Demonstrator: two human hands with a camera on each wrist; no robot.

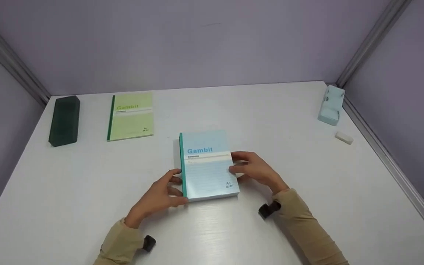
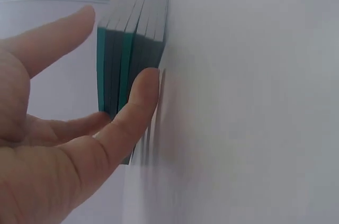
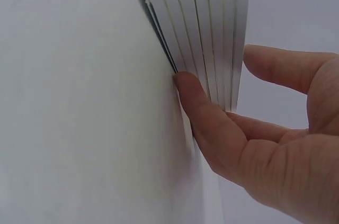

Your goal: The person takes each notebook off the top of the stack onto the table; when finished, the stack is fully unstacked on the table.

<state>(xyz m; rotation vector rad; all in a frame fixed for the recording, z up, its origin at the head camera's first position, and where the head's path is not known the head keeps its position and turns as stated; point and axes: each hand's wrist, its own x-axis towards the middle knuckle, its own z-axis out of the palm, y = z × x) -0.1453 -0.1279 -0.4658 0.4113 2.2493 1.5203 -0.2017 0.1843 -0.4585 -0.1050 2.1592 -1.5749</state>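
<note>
A stack of several notebooks sits in front of me in the head view, the top one a light blue notebook [image 1: 208, 176] with a green spine. Layered green and dark spines [image 2: 126, 65] show in the left wrist view, and pale page edges [image 3: 204, 38] in the right wrist view. My left hand [image 1: 160, 193] holds the stack from the spine side, thumb at the near left corner. On the opposite side, my right hand [image 1: 254, 167] grips the page edge, with fingertips low on the stack near the table.
On the white table [image 1: 87, 184], a green notebook [image 1: 133, 119] lies at the back left beside a dark green case [image 1: 64, 121]. A light blue box [image 1: 331, 105] stands at the back right, with a white eraser [image 1: 343, 138] near it. Walls border the back and sides.
</note>
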